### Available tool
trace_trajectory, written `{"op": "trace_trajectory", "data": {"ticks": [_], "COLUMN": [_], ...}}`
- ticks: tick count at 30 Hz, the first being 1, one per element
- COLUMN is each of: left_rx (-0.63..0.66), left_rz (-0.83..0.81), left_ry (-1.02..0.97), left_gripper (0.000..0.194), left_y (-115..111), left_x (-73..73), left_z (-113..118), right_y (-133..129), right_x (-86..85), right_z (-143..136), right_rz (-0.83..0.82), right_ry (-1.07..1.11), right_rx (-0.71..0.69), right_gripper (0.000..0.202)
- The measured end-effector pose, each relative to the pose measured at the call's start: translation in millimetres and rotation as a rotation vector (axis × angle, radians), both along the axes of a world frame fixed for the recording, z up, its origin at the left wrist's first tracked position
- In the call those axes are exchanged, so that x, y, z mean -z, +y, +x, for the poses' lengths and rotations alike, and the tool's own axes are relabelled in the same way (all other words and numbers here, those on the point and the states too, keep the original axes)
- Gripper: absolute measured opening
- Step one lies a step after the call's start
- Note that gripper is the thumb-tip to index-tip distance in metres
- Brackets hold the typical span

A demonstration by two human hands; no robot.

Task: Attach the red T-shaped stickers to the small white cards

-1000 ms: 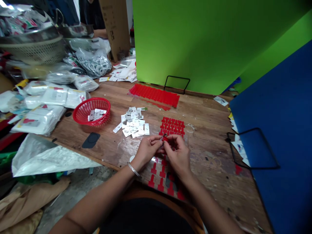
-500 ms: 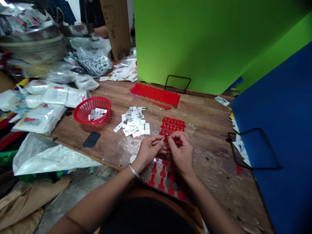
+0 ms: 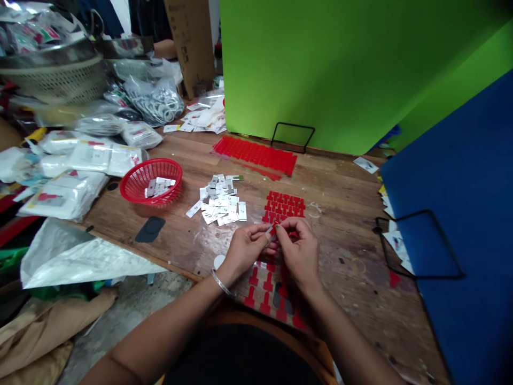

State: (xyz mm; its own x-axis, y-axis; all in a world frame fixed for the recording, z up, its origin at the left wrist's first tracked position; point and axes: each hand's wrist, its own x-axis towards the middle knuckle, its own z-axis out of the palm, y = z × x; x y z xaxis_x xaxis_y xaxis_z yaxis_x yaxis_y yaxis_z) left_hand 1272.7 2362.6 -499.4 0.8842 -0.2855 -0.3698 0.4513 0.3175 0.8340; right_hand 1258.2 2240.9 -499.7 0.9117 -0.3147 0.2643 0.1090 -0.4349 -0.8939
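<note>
Between thumb and fingers, my left hand (image 3: 245,248) pinches a small grey-white tag (image 3: 269,233). The fingertips of my right hand (image 3: 301,250) are closed on a small red sticker (image 3: 274,226) at the tag's upper end. Both hands meet over a clear sheet with red T-shaped stickers (image 3: 267,282); part of it is hidden beneath them. Just beyond the fingers lie close rows of more red T-shaped stickers (image 3: 285,203). A loose pile of small white tags (image 3: 222,203) sits left of the hands.
A red plastic basket (image 3: 151,182) holds some tags on the left. Red sticker sheets (image 3: 254,156) lie by the green panel (image 3: 320,69). Packed plastic bags (image 3: 92,155) crowd the far left. A blue panel (image 3: 468,214) with a black wire stand (image 3: 425,277) borders the right.
The red sticker and the tag show a little more clearly between my fingertips, with the tag turned slightly. Both hands stay in nearly the same place.
</note>
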Motion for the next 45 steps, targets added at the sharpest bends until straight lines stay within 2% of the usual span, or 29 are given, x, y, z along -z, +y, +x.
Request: {"op": "trace_trajectory", "data": {"ticks": [5, 9, 13, 18, 21, 23, 24, 28, 31, 33, 36, 40, 43, 45], "left_rx": [0.010, 0.013, 0.034, 0.103, 0.101, -0.006, -0.099, -0.427, -0.524, -0.551, -0.492, -0.241, -0.143, -0.128], "left_rz": [0.008, -0.002, -0.026, 0.003, 0.085, 0.219, 0.318, 0.936, 1.319, 1.411, 1.292, 1.031, 0.896, 0.783], "left_ry": [-0.037, -0.001, 0.022, -0.006, -0.042, -0.147, -0.229, -0.619, -0.730, -0.796, -0.833, -0.739, -0.667, -0.614], "left_gripper": [0.042, 0.044, 0.045, 0.045, 0.047, 0.045, 0.043, 0.031, 0.032, 0.036, 0.035, 0.028, 0.022, 0.020], "left_y": [1, 3, 3, 6, 25, 51, 68, 146, 188, 197, 180, 131, 101, 91], "left_x": [-2.4, -3.9, -4.2, -1.3, -1.2, -6.0, -10.3, -35.8, -51.4, -53.8, -43.2, -14.8, 5.4, 15.4], "left_z": [-3, -4, -6, -8, 0, 14, 22, 57, 72, 73, 64, 45, 35, 32], "right_y": [0, -4, -6, -1, 0, -2, -3, -6, -1, 6, 18, 29, 33, 34], "right_x": [3.4, 3.2, 3.3, 11.1, 14.4, 14.7, 14.6, 16.0, 20.7, 24.6, 28.4, 26.7, 22.5, 19.3], "right_z": [-1, 1, -2, -3, -1, 1, 1, 5, 11, 20, 39, 72, 93, 102], "right_rz": [0.075, 0.339, 0.417, 0.627, 0.601, 0.500, 0.429, 0.094, -0.132, -0.257, -0.416, -0.599, -0.603, -0.558], "right_ry": [0.051, 0.093, 0.231, 0.347, 0.379, 0.366, 0.343, 0.196, 0.066, -0.005, -0.038, 0.095, 0.227, 0.264], "right_rx": [0.000, 0.019, -0.134, -0.143, -0.188, -0.201, -0.208, -0.266, -0.293, -0.319, -0.349, -0.373, -0.470, -0.516], "right_gripper": [0.012, 0.047, 0.025, 0.028, 0.032, 0.032, 0.031, 0.019, 0.014, 0.015, 0.017, 0.028, 0.039, 0.039]}}
